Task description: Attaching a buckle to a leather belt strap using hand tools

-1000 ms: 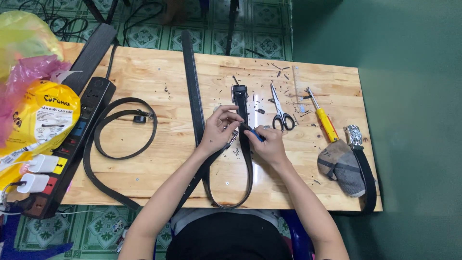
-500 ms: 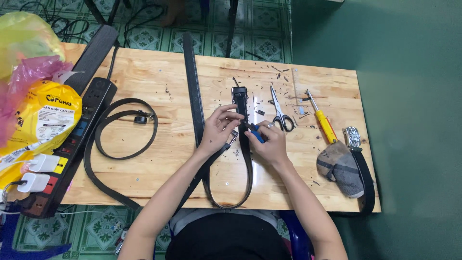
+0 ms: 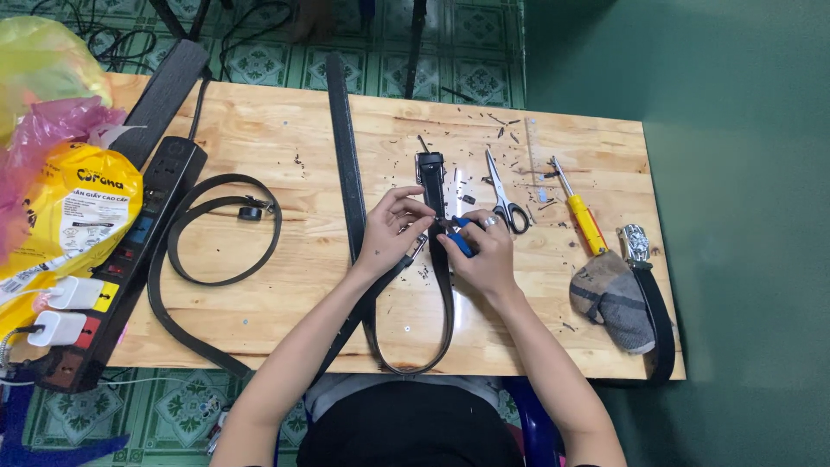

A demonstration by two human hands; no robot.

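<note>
Both hands' grip on black belt (image 3: 439, 259), blue-handled tool (image 3: 462, 243) in right hand (image 3: 486, 252)

free: bare wood between belts | blocked right: scissors (image 3: 506, 201), screwdriver (image 3: 583, 216)

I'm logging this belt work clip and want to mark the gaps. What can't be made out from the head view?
- Blue-handled tool: its tip is hidden by the right hand and left hand.
- Black belt at the fingers: too small to tell what is being done.
- Power strip: near end hidden by plugs.
- Yellow bag: cut off by left edge.
</note>
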